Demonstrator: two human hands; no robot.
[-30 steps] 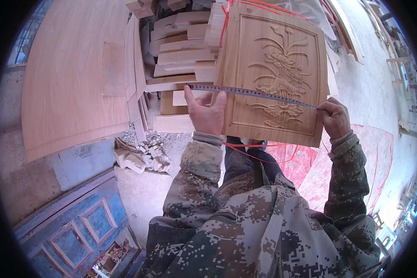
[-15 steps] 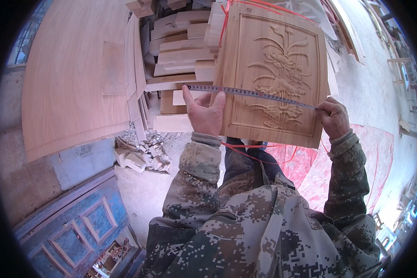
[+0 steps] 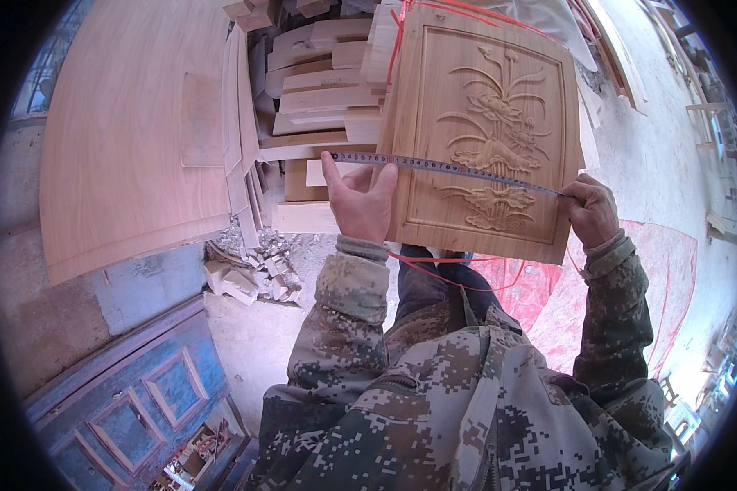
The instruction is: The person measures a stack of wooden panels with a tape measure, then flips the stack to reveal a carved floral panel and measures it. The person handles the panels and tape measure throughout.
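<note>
A carved wooden panel [image 3: 483,131] with lotus flowers in relief inside a grooved border lies in front of me. Across its lower part runs a metal tape measure blade [image 3: 434,164], stretched between my two hands and sloping down to the right. My left hand [image 3: 360,204] holds the blade's left end beyond the panel's left edge, index finger at the tip and thumb beneath the blade. At the panel's right edge my right hand [image 3: 591,211] is closed on the other end, fingers bent. No tape case shows; my right fingers hide that end.
Stacked wood offcuts [image 3: 323,98] lie left of the panel, beside a large plywood sheet [image 3: 135,155]. Scraps [image 3: 250,274] litter the floor, and a blue panelled door [image 3: 139,409] lies lower left. Red plastic strapping [image 3: 458,263] loops before my legs, near red sheeting [image 3: 630,278].
Almost nothing differs. Both hands and the stretched blade keep their places, apart from a very slight shift of the left hand.
</note>
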